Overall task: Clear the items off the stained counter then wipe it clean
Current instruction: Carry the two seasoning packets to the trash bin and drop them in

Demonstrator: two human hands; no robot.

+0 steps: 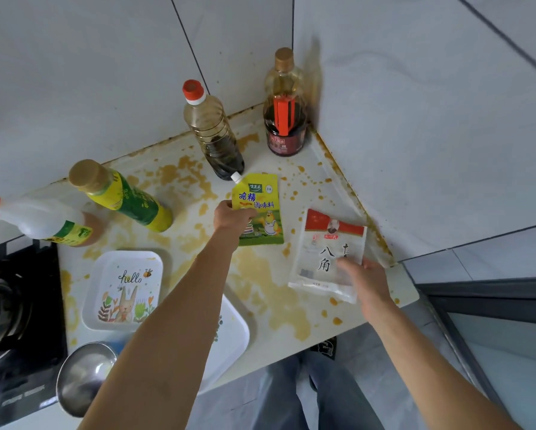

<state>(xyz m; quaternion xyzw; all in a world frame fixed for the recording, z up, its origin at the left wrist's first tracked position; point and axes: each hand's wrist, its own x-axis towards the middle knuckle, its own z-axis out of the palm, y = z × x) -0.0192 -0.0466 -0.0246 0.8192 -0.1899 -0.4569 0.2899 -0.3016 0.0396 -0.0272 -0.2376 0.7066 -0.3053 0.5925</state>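
Observation:
The white counter (260, 283) is covered in yellow-brown stains. My left hand (231, 217) grips the left edge of a yellow-green spouted seasoning pouch (260, 209) lying on it. My right hand (366, 282) pinches the lower right corner of a clear spice packet with a red top (328, 252). Behind them stand a ribbed bottle with a red cap (212, 131) and a dark sauce bottle with a gold cap (285, 110) in the corner. A yellow-green bottle (124, 197) and a white red-capped bottle (40, 218) stand at the left.
A white tray with a rabbit picture (125, 290) lies near the stove (18, 308). A second white tray (229, 336) sits under my left forearm. A steel bowl (83, 373) rests at the front left. Tiled walls close the corner; the counter ends at the right.

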